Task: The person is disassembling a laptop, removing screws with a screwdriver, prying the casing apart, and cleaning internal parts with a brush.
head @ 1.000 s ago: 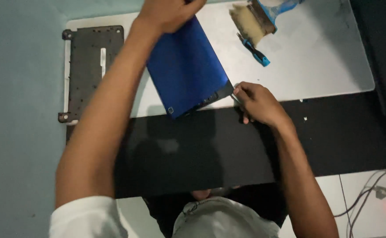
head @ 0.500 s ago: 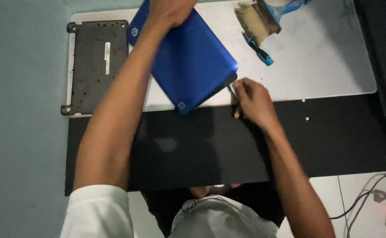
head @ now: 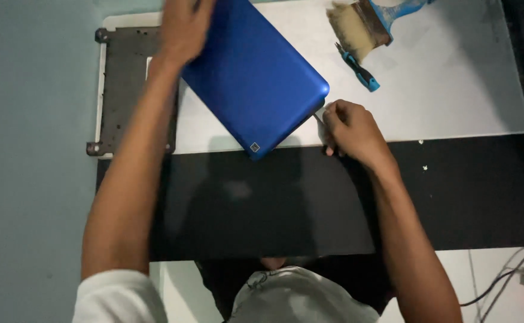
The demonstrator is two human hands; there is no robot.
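White worktop with a black mat along the near edge. Blue laptop lying closed and skewed, long axis running from far left toward near right. Left hand flat on the far corner, fingers spread over the lid. Right hand just beside the near right corner, fingers pinched on a thin tool whose tip meets the laptop's edge. Beyond the right fingers: small blue tool and brush. Outside the left fingers: dark cover plate.
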